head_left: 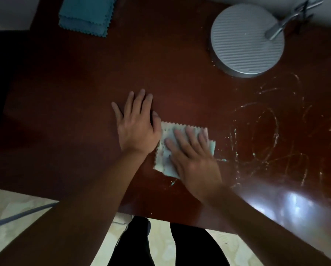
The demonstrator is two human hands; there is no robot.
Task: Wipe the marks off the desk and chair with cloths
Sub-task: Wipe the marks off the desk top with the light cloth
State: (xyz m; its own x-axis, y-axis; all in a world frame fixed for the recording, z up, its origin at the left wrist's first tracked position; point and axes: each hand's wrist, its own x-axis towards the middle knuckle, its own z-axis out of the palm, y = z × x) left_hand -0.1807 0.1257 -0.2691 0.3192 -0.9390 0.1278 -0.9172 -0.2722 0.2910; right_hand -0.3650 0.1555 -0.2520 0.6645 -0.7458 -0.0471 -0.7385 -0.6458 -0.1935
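pale cloth (pixel 165 150) flat on dark red desk (pixel 84 93), beside whitish marks (pixel 266 135), folded teal cloths (pixel 86 14) far corner

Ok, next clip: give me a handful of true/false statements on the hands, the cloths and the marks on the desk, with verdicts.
1. The right hand presses flat on the pale zigzag-edged cloth. True.
2. The left hand grips the folded teal cloths. False: it lies flat on the dark red-brown wooden desk; the teal cloths sit untouched at the far edge.
3. Pale scribbled marks remain right of the pale cloth. True.
4. The round grey ribbed lamp base stands on the scribbles. False: it stands beyond them.
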